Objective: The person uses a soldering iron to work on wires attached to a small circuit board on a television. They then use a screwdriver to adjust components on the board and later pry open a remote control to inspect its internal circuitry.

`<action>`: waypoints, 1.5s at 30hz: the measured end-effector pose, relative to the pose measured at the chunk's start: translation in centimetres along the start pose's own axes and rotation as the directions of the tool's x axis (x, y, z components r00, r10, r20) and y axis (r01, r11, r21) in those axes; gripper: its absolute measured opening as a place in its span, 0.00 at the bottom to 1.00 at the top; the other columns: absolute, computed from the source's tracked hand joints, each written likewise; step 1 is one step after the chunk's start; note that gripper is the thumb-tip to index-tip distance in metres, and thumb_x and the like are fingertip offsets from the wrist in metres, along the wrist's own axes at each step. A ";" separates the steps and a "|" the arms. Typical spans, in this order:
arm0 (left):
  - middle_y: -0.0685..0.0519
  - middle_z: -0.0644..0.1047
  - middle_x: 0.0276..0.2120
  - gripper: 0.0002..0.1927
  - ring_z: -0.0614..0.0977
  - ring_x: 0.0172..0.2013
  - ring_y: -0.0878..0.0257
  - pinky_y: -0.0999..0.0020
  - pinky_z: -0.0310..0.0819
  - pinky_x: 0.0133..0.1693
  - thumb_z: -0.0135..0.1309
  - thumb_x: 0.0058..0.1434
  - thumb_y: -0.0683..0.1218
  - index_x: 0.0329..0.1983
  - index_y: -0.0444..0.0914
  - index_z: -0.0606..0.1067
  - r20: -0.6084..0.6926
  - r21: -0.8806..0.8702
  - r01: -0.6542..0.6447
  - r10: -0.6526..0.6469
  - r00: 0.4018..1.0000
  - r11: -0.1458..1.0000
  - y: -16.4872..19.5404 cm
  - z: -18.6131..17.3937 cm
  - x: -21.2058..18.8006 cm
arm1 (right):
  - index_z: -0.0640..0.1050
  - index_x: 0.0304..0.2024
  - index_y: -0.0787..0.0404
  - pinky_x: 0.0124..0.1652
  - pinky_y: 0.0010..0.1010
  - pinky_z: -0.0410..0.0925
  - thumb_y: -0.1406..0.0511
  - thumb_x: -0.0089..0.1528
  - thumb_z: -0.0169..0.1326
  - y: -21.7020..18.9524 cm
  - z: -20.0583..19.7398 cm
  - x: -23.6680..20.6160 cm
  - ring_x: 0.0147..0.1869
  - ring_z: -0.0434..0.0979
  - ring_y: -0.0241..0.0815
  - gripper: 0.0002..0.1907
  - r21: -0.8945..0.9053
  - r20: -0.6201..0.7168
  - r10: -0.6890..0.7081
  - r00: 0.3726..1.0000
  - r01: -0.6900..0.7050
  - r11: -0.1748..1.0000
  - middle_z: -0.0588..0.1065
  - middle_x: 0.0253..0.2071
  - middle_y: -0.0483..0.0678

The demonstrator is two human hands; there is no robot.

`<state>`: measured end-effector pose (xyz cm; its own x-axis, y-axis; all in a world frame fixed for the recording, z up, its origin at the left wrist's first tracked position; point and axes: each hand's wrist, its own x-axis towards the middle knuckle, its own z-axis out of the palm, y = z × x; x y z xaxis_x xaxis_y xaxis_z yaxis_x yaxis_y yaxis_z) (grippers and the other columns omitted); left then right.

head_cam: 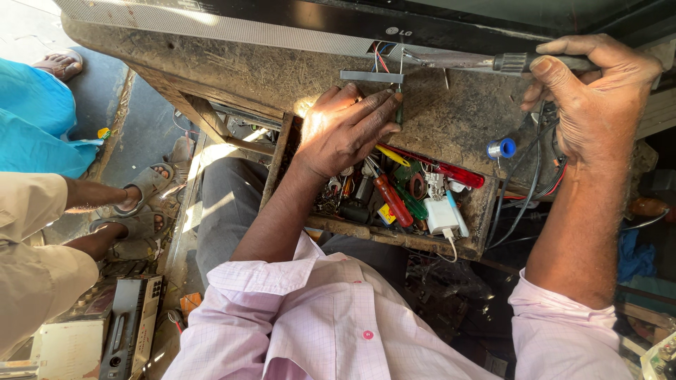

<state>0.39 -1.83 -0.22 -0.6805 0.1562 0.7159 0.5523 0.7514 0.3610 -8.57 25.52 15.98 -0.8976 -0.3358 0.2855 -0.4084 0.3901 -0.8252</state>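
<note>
— What's in the open drawer [473, 218] under the desk [232, 74]?

— A jumble: a red-handled screwdriver [393, 200], a white charger [442, 214] with its cable, a yellow tool [391, 155], and small metal parts too tangled to sort out.

— And on the desk itself?

— A blue-and-white spool [501, 148] at the right, with black wires [524, 186] trailing down just beside it.

— Down on the floor?

— An old radio set [130, 327] at lower left. Near it, another person's sandalled feet [144, 184], beige trousers [32, 246], and a turquoise cloth [35, 116].
</note>
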 end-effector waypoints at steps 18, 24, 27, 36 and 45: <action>0.58 0.80 0.54 0.26 0.80 0.44 0.56 0.59 0.76 0.44 0.60 0.71 0.58 0.69 0.47 0.71 -0.017 -0.019 0.006 -0.006 1.000 1.000 -0.3 0.6 -0.4 | 0.79 0.50 0.73 0.36 0.31 0.81 0.79 0.72 0.59 -0.2 0.1 0.2 0.38 0.84 0.44 0.05 -0.015 0.037 -0.080 0.996 0.081 0.997 0.79 0.42 0.59; 0.58 0.79 0.56 0.27 0.81 0.46 0.56 0.58 0.77 0.46 0.59 0.71 0.58 0.69 0.48 0.71 -0.015 0.014 0.005 -0.005 1.000 1.000 -0.4 1.0 -0.8 | 0.79 0.50 0.73 0.36 0.31 0.81 0.79 0.72 0.59 -0.2 0.1 0.2 0.38 0.84 0.44 0.05 -0.039 0.032 -0.082 0.996 0.083 0.996 0.79 0.42 0.59; 0.58 0.79 0.56 0.27 0.81 0.47 0.57 0.58 0.76 0.45 0.60 0.71 0.58 0.69 0.48 0.70 -0.005 0.014 0.011 -0.011 1.000 1.000 -0.4 1.0 -0.7 | 0.79 0.50 0.73 0.36 0.31 0.81 0.79 0.72 0.59 -0.3 0.1 0.2 0.38 0.84 0.44 0.05 -0.052 0.036 -0.086 0.996 0.088 0.995 0.79 0.42 0.60; 0.58 0.79 0.56 0.27 0.81 0.46 0.58 0.60 0.77 0.46 0.60 0.70 0.58 0.70 0.48 0.70 -0.007 0.009 0.004 -0.004 1.000 1.000 -0.3 1.0 -0.7 | 0.79 0.50 0.73 0.36 0.31 0.81 0.80 0.72 0.59 -0.2 0.1 0.2 0.39 0.84 0.45 0.05 -0.047 0.037 -0.093 0.995 0.095 0.994 0.79 0.42 0.60; 0.59 0.79 0.53 0.25 0.79 0.40 0.59 0.63 0.76 0.38 0.60 0.71 0.58 0.68 0.47 0.72 -0.020 -0.012 -0.006 0.005 1.000 1.000 -0.3 0.0 -0.1 | 0.79 0.50 0.73 0.36 0.30 0.80 0.80 0.72 0.59 -0.8 0.4 -0.1 0.38 0.84 0.44 0.05 -0.091 0.025 -0.109 0.994 0.111 0.990 0.79 0.41 0.60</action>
<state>0.34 -2.06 -0.42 -0.6679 0.1475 0.7295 0.5619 0.7427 0.3643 -8.13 24.93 16.42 -0.8434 -0.3974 0.3616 -0.5188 0.4272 -0.7405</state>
